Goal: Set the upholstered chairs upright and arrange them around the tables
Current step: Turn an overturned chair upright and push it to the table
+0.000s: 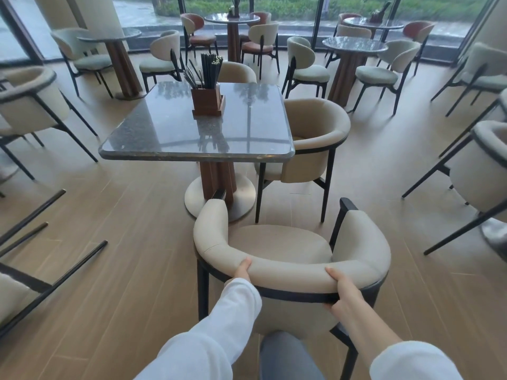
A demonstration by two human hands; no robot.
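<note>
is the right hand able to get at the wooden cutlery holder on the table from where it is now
Probably not as things stand. The right hand is closed on the backrest of the held chair, and that chair's seat plus much of the square table lie between it and the cutlery holder.

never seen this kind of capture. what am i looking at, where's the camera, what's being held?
There is one picture, from a wide-angle camera on a person's head, looking forward and down. No robot: two bare hands in white sleeves. The left hand and right hand both grip the curved back of an upright cream upholstered chair with black legs, which faces a square dark stone-topped table. On the table stands a brown wooden cutlery holder with dark sticks and utensils. A second cream chair sits at the table's right. At the left edge, a tipped-over chair shows its legs.
</note>
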